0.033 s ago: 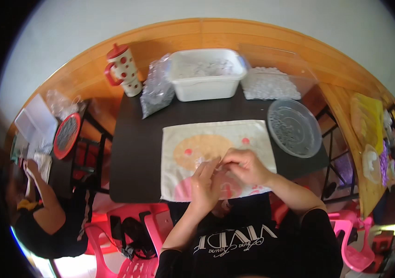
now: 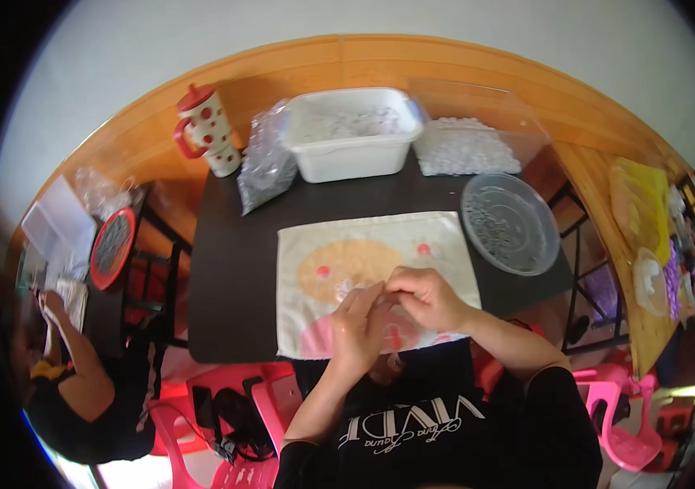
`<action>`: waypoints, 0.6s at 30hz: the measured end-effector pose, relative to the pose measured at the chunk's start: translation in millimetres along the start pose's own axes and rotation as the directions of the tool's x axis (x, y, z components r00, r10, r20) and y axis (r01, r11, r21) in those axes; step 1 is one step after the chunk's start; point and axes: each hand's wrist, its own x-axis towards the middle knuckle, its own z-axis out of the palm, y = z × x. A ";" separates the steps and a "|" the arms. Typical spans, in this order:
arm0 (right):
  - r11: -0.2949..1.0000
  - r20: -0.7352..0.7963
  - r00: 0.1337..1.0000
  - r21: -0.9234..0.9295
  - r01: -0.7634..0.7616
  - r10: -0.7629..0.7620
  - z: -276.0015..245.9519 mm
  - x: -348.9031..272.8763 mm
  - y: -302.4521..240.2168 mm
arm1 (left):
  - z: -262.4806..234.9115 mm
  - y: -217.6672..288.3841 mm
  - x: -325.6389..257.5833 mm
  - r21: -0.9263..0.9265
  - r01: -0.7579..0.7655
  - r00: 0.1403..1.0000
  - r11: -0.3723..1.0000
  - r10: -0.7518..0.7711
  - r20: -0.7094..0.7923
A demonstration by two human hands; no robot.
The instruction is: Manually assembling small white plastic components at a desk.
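Note:
Both hands meet over a pale towel (image 2: 299, 314) with a printed orange and pink cartoon pattern, spread along the near edge of the dark table. My left hand (image 2: 356, 326) has its fingers bent and their tips pressed together at the right hand. Thumb and forefinger of my right hand (image 2: 431, 300) are pinched against those tips. Whatever they hold is too small or hidden to name. Just beyond the left fingertips, a few small clear or whitish pieces (image 2: 344, 289) lie on the towel.
Toward the back stand a white tub (image 2: 351, 159) of small pieces, a bag of grey pieces (image 2: 268, 163), a bag of white pieces (image 2: 466, 148) and a spotted tumbler (image 2: 211, 134). A round clear tray (image 2: 519, 236) sits right. Another person (image 2: 79, 383) works at far left.
The whole scene sits slightly further left in the picture. My hands stay together over the towel, fingertips still pinched.

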 end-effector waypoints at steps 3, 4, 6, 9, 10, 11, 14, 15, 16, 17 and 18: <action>0.998 0.005 0.998 -0.010 0.065 -0.065 -20.2 -10.7 0.6 | 3.1 -6.0 -3.5 0.054 -0.015 0.998 0.998 0.012 0.055; 0.991 -0.066 0.997 -0.131 0.023 -0.032 -40.8 -17.0 0.0 | 6.8 -7.4 -4.3 0.045 -0.005 0.999 0.999 0.003 0.051; 0.917 -0.206 0.978 -0.398 -0.040 -0.046 -84.8 -26.4 4.8 | 6.8 -10.6 -8.1 0.048 -0.002 0.997 0.999 -0.002 0.078; 0.732 -0.341 0.940 -0.647 -0.215 -0.025 -174.7 -51.5 34.7 | 8.0 -6.4 -6.1 0.056 0.027 0.991 0.998 -0.034 0.130; 0.645 -0.351 0.933 -0.695 -0.318 0.082 -202.1 -63.7 37.4 | 8.5 -4.2 -5.0 0.062 0.052 0.985 0.997 -0.062 0.160; 0.542 -0.366 0.912 -0.736 -0.406 0.185 -218.4 -69.0 36.1 | 9.6 -4.8 -4.3 0.056 0.049 0.984 0.997 -0.058 0.166; 0.556 -0.410 0.867 -0.666 -0.497 0.283 -232.3 -78.6 42.7 | 11.1 -8.7 -5.7 0.115 0.004 0.988 0.993 -0.022 0.155; 0.555 -0.414 0.864 -0.664 -0.501 0.286 -230.7 -78.4 43.7 | 11.2 -10.5 -6.5 0.129 -0.007 0.990 0.992 -0.012 0.140; 0.575 -0.370 0.899 -0.693 -0.434 0.233 -226.7 -75.9 46.3 | 11.9 -11.4 -7.4 0.144 -0.017 0.992 0.989 -0.001 0.125; 0.594 -0.324 0.930 -0.719 -0.362 0.175 -223.9 -72.8 47.0 | 11.7 -10.5 -8.1 0.145 -0.019 0.992 0.989 0.000 0.128; 0.573 -0.294 0.935 -0.740 -0.353 0.196 -225.5 -71.9 55.7 | 11.2 -8.9 -8.7 0.157 -0.009 0.992 0.988 -0.012 0.129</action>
